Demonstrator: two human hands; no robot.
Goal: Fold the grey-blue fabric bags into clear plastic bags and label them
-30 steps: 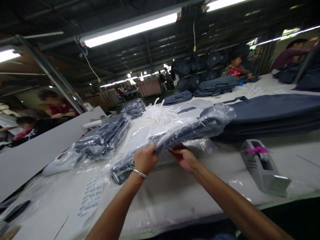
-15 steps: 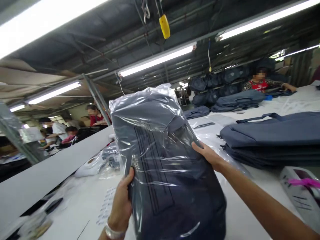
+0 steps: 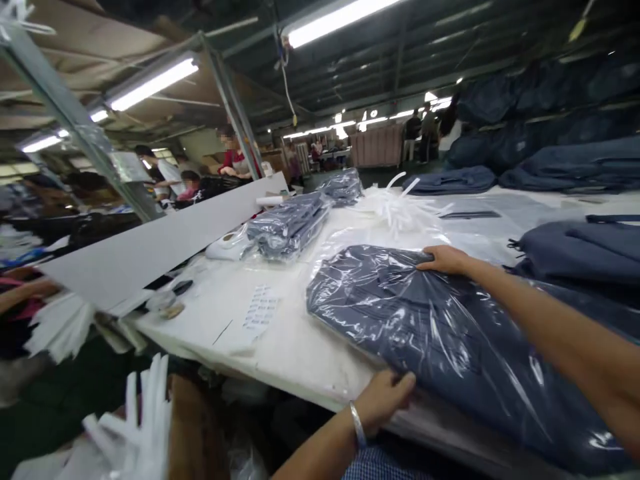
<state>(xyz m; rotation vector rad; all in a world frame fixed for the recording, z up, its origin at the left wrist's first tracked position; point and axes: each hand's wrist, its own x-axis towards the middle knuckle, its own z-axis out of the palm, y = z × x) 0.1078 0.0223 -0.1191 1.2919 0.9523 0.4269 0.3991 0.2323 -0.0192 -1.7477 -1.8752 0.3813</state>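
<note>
A dark blue-grey backpack [image 3: 400, 300] in a clear plastic bag lies tilted across the front right edge of the white table [image 3: 295, 340]. My right hand [image 3: 445, 260] is closed on its far edge, fingertips pressing into the plastic. At the near edge, my left hand [image 3: 387, 400] is closed, thumb and fingers pinching the bag's side. My right forearm crosses over the near right part of the backpack. Left of it, a sheet of small printed labels [image 3: 260, 307] lies on the table.
Other plastic-wrapped backpacks [image 3: 287, 227] lie further back, beside white strips [image 3: 395, 207]. Unwrapped backpacks [image 3: 580, 257] are stacked at right. A white partition board [image 3: 170, 243] runs along the left. White strips [image 3: 145, 413] stick up from below at front left. People [image 3: 233, 157] work beyond the board.
The wrapped backpack has gone from held upright before me to lying low on the table at right. Both hands have moved with it, and the view has turned left.
</note>
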